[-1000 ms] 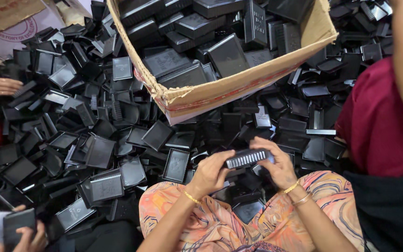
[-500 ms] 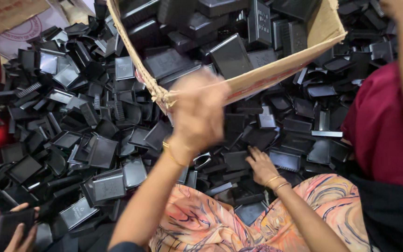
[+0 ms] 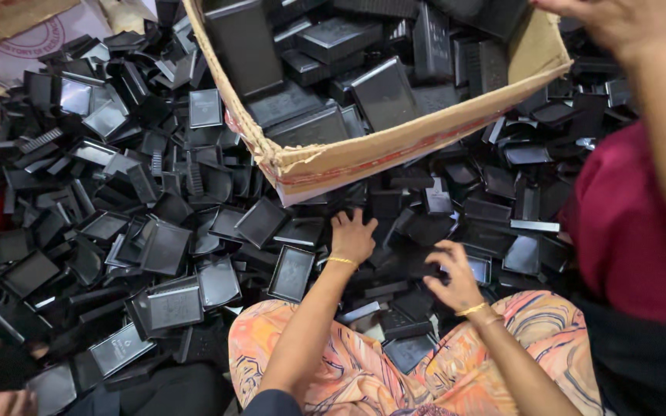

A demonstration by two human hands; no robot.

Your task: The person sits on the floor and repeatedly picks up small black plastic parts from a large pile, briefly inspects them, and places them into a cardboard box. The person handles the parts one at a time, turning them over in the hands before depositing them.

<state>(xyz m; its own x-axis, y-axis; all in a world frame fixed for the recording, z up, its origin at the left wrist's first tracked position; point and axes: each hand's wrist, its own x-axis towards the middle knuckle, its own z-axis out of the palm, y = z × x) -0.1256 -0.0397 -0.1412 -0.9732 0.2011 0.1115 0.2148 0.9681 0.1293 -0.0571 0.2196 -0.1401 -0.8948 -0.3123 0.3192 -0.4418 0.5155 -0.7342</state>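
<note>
Head view, looking straight down into the heap: the left hand (image 3: 352,235) has its fingers (image 3: 348,218) spread flat on the black plastic pieces just below the corner of the cardboard box (image 3: 395,146), holding nothing, while the right hand (image 3: 449,273) has its fingers curled loosely over a small dark piece in the pile (image 3: 156,231); whether it has truly closed on that piece I cannot tell, since the palm hides it. Both wrists wear thin gold bangles, and the forearms come up over a lap in orange patterned cloth (image 3: 348,362). The pieces are shallow rectangular shells and lids, thin-walled, glossy on the flat faces and ribbed on some edges. To my eye they would be light and stiff, a bit slick on the shiny side, and likely to slide over one another when disturbed; pinching one across its short edges or by the raised rim looks surer than pressing the flat face. The box, tilted and part-filled with the same shells, rests on the heap. A person in a dark red top (image 3: 626,223) sits at the right, an arm raised above.
</note>
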